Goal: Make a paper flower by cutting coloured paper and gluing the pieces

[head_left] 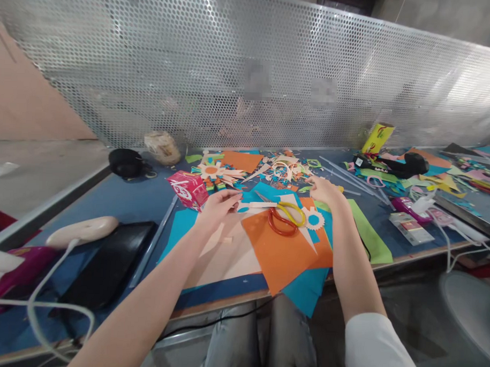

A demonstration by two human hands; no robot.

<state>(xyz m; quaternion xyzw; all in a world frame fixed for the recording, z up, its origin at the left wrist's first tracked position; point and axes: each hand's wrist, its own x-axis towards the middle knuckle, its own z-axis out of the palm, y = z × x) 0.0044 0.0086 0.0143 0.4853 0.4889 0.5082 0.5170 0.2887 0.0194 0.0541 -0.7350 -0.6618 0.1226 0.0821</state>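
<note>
Cream paper strip (255,205), thin, flat (by left hand (217,206))

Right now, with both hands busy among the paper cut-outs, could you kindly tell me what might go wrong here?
The orange-and-yellow-handled scissors lie between the left hand and right hand; a forearm might snag them. The teal paper sheet under the orange paper sheet overhangs the blue table at its near edge and could slide off.
</note>
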